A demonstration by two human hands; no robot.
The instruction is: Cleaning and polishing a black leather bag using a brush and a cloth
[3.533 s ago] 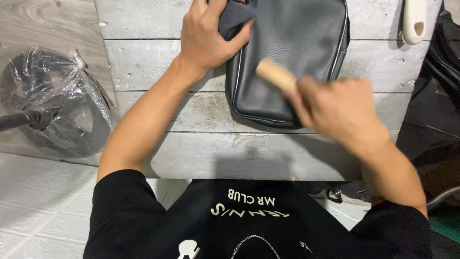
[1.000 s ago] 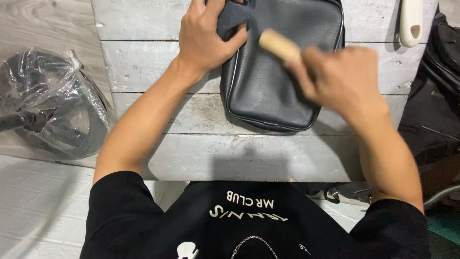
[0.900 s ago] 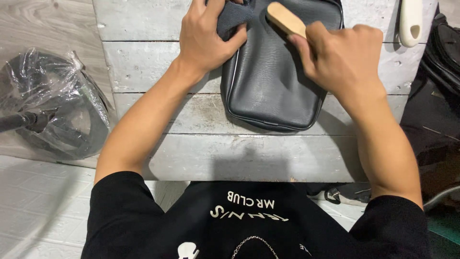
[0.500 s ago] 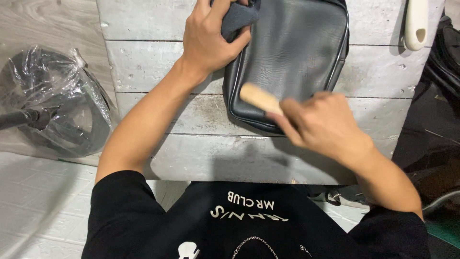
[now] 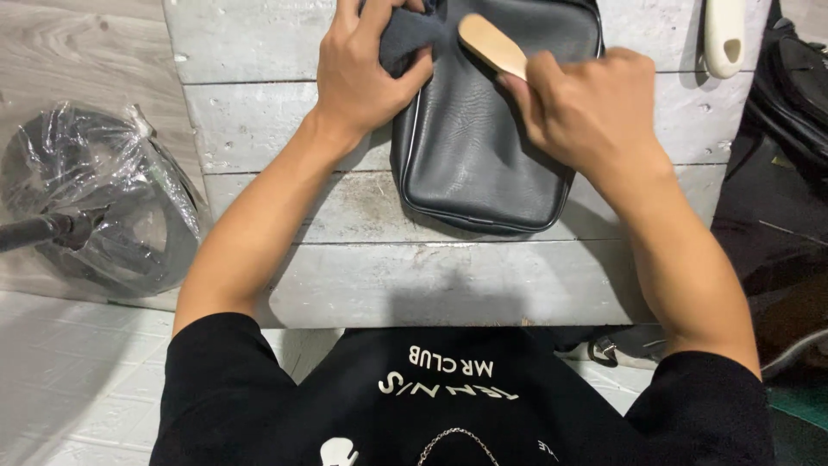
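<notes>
One black leather bag (image 5: 483,147) lies flat on the whitewashed plank table (image 5: 448,276), its rounded bottom edge toward the person. The left hand (image 5: 366,73) is closed on the bag's upper left corner, pinching dark fabric, wrist straight. The right hand (image 5: 595,116) is curled shut around one wooden brush (image 5: 493,45), handle tip pointing up-left over the bag. One white handle (image 5: 724,34) lies at the table's far right; one plastic-wrapped black object (image 5: 103,207) sits left on the floor
</notes>
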